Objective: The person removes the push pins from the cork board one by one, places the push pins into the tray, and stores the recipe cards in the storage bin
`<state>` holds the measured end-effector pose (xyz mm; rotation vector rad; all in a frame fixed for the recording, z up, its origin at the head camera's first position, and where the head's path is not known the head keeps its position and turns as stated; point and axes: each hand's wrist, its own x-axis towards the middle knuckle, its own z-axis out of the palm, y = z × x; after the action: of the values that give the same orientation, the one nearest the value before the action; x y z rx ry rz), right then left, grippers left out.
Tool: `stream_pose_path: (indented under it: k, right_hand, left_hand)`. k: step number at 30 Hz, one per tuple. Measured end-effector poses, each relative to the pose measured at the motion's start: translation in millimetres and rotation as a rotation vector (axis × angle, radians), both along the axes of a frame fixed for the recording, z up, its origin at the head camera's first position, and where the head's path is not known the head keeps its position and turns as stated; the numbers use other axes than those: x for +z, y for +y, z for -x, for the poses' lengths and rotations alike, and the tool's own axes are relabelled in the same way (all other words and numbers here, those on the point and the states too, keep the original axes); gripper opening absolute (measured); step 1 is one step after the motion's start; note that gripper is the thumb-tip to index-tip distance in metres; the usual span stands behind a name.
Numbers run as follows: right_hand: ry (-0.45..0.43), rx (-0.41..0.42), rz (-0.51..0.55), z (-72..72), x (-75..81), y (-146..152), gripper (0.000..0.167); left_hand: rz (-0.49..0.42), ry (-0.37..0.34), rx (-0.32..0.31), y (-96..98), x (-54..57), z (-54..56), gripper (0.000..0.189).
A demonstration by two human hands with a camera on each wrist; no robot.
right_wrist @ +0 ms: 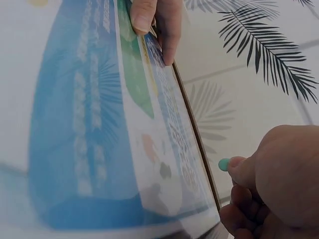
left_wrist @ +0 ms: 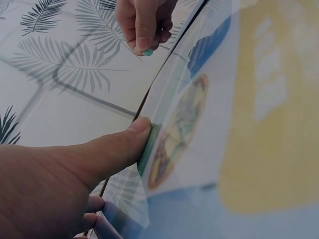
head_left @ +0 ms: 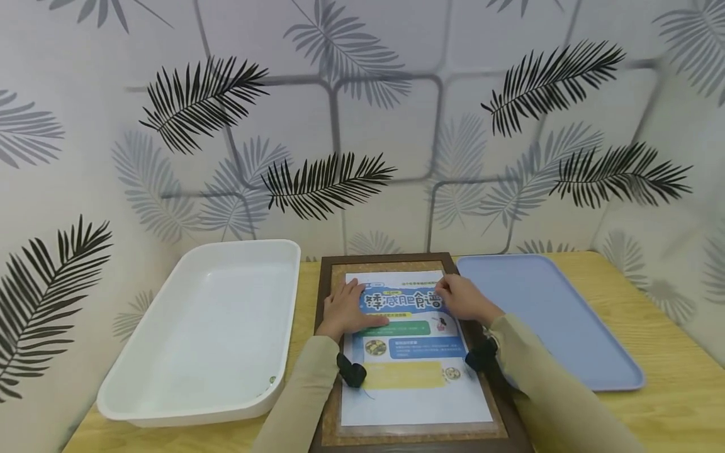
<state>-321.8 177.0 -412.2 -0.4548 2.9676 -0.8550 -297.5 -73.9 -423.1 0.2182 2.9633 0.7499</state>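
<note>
A printed sheet (head_left: 419,406) in a clear sleeve, with blue, green and yellow panels, lies over a dark-framed corkboard (head_left: 391,267). My left hand (head_left: 345,311) rests on the sheet's upper left part, thumb stretched inward across the print and fingers toward the upper edge. At the upper right corner, my right hand (head_left: 464,299) pinches a small teal pushpin (right_wrist: 224,164) between thumb and curled fingers. The round teal head pokes out past the thumb in the right wrist view. Part of the title is covered by the hands.
To the left stands a deep white tray (head_left: 209,327) with a small green spot near its front corner. A flat blue tray (head_left: 549,308) lies at the right, beside the board. Both are on a wood-grain table (head_left: 663,352) against a leaf-patterned wall (head_left: 396,132).
</note>
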Motion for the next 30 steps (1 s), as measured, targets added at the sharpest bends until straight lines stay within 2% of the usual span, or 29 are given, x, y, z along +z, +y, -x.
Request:
stream_pose_path:
  k: [5, 16, 24, 30]
  right_hand:
    - [0.028, -0.011, 0.023, -8.0, -2.0, 15.0, 0.017]
    - [0.131, -0.046, 0.075, -25.7, -17.4, 49.6, 0.013]
    - [0.08, -0.109, 0.077, -29.0, -10.4, 78.2, 0.018]
    - [0.038, -0.116, 0.048, -29.6, -12.0, 88.6, 0.017]
  left_hand:
    - [0.002, -0.004, -0.007, 1.4, -1.2, 0.1, 0.094]
    - [0.002, -0.013, 0.001, 2.7, -3.2, -2.0, 0.095]
    - [0.002, -0.014, -0.003, 1.6, -3.1, -1.3, 0.094]
    - [0.002, -0.009, -0.005, 0.6, -1.8, 0.9, 0.094]
